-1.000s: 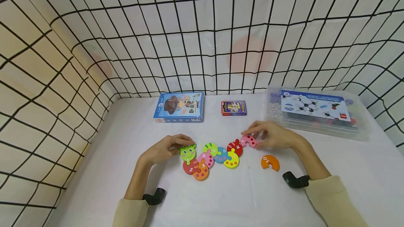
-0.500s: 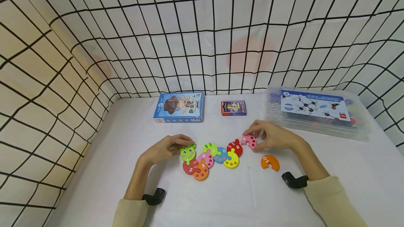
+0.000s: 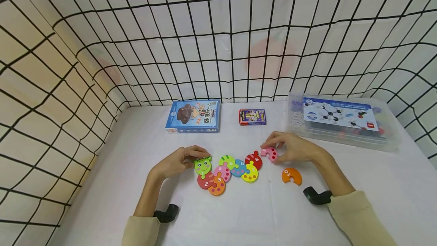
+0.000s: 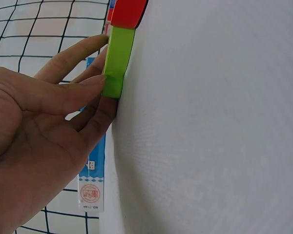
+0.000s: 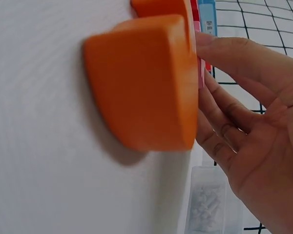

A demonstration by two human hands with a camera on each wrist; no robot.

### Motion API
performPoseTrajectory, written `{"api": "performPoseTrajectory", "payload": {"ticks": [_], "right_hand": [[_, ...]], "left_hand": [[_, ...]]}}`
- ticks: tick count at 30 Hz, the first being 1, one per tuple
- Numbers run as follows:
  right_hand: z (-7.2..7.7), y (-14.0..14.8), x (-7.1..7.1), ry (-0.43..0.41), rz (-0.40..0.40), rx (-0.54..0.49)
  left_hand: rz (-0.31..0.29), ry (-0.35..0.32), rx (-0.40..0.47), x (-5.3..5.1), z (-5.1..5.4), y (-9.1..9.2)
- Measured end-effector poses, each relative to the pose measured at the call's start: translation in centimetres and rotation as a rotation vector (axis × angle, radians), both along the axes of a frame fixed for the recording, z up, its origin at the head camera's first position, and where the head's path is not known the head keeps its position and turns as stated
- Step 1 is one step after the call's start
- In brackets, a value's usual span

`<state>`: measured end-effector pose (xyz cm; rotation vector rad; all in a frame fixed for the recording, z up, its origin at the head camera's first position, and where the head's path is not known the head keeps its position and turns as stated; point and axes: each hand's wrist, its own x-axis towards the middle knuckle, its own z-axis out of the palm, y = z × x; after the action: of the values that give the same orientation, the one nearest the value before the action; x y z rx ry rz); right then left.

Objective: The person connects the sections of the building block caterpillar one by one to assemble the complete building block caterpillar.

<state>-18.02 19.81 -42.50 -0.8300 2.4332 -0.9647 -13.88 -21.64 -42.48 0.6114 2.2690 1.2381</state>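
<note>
A row of joined, numbered caterpillar puzzle pieces lies on the white cloth, from the green head piece (image 3: 203, 166) to the red piece (image 3: 253, 161) marked 8. My left hand (image 3: 177, 162) holds the green head at its upper left edge; in the left wrist view the thumb (image 4: 83, 95) presses the green side. Right of the row, my right hand (image 3: 297, 148) pinches the pink piece (image 3: 272, 154) marked 9 between thumb and fingers, close to the red piece but apart. An orange piece (image 3: 292, 177) marked 10 lies loose below it, large in the right wrist view.
At the back stand a blue game box (image 3: 194, 116), a small purple card box (image 3: 252, 117) and a clear plastic case (image 3: 341, 139) with a molecule picture. Black netting (image 3: 232, 48) rises behind and at both sides.
My right hand has turned the pink piece slightly clockwise, its thumb end shifting down and left. The left hand and the joined row have stayed in place.
</note>
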Motion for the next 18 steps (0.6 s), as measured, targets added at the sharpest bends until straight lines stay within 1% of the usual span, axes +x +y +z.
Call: {"api": "performPoseTrajectory", "payload": {"ticks": [6, 10, 13, 18], "right_hand": [[0.0, -0.1, 0.1, 0.015, -0.018, 0.001], [-0.4, -0.4, 0.0, 0.028, -0.033, -0.028], [-0.5, -0.7, -0.1, 0.047, -0.029, -0.056], [-0.3, -1.1, -0.2, 0.061, -0.058, -0.061]], "left_hand": [[-0.003, -0.002, 0.003, 0.0, 0.0, 0.0], [-0.006, -0.004, 0.006, 0.1, 0.0, 0.0], [-0.009, -0.005, 0.01, 0.0, 0.0, 0.0], [-0.011, -0.003, 0.012, -0.1, -0.1, -0.1]]}}
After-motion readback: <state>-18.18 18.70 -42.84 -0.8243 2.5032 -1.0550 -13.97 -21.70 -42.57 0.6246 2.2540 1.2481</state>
